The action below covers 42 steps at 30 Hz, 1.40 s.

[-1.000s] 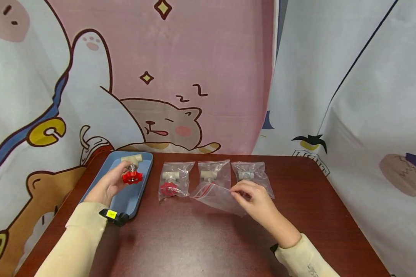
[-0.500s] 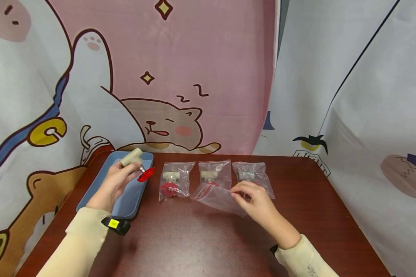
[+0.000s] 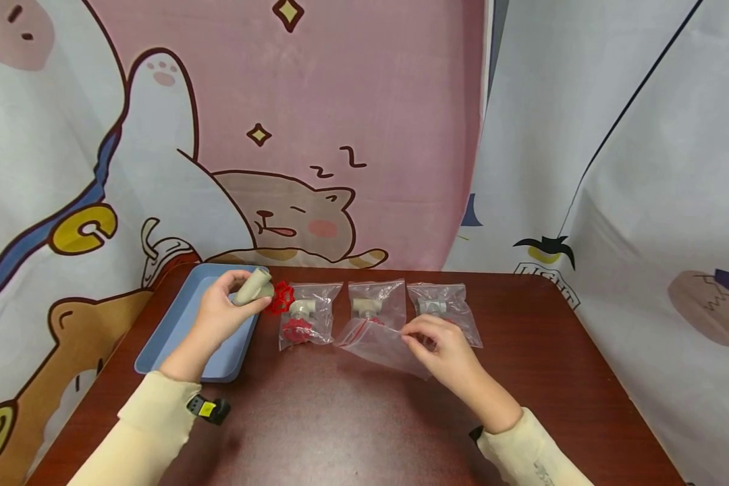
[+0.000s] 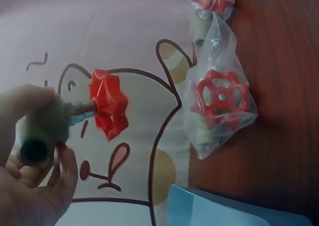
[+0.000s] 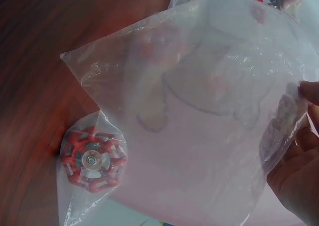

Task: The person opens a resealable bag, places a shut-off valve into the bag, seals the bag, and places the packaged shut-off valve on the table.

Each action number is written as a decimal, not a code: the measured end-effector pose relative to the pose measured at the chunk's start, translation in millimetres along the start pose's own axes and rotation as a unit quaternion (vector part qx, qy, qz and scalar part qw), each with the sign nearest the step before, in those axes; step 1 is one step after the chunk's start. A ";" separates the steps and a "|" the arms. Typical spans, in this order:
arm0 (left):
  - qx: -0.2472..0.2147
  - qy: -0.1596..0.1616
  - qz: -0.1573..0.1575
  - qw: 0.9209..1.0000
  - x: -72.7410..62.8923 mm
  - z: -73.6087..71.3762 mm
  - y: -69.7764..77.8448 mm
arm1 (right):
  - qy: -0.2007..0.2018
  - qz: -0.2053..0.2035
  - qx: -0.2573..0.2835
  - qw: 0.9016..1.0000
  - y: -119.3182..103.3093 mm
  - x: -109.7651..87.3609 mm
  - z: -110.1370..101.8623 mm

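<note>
Above the right edge of the blue tray, my left hand [image 3: 219,310] grips a beige pipe valve [image 3: 254,286] by its body. The red handwheel [image 4: 108,104] of that valve points away from the palm, to the right in the head view. My right hand [image 3: 440,344] pinches an edge of a clear zip bag [image 3: 385,351], which hangs over the table with nothing seen inside. In the right wrist view the bag [image 5: 199,101] spreads wide from the fingers. It partly covers the middle bagged valve in the head view.
Three bagged valves lie in a row at the back: left [image 3: 306,317], middle [image 3: 373,304] and right [image 3: 442,308]. The blue tray [image 3: 152,358] stands at the left of the brown table [image 3: 316,432]. A printed cloth [image 3: 401,135] hangs behind.
My left hand has moved right, from over the tray toward the left bagged valve, and turned the valve so its handwheel points right. The right hand and the zip bag stay nearly still.
</note>
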<state>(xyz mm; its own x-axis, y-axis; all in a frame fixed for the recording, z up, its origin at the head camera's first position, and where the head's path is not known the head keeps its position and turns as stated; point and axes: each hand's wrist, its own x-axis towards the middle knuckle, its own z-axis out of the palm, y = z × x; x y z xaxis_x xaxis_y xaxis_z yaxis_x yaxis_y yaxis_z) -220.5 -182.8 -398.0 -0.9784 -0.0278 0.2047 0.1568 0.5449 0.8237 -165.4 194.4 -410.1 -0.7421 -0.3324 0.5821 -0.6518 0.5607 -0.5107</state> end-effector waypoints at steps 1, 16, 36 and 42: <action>0.016 0.006 0.010 1.000 -0.8 0.8 1.7 | 0.001 0.000 -0.002 1.000 -0.3 0.0 0.2; -0.043 0.031 0.073 0.996 -29.6 15.5 37.3 | 0.022 0.030 -0.025 0.999 -4.0 5.4 4.3; -0.071 0.056 0.217 0.972 -56.1 51.6 57.4 | 0.050 0.002 -0.005 0.999 -9.1 8.8 10.8; -0.071 0.069 0.250 0.963 -58.0 59.3 58.4 | 0.044 0.010 -0.004 0.999 -10.3 6.9 11.9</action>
<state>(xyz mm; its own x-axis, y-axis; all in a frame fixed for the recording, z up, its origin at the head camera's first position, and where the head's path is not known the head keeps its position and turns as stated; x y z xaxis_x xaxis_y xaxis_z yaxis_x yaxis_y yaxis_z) -162.5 -99.6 -393.2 -0.7497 0.0913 0.6554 0.6306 0.3988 0.6658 -165.6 177.4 -408.3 -0.7381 -0.2528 0.6255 -0.6354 0.5723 -0.5184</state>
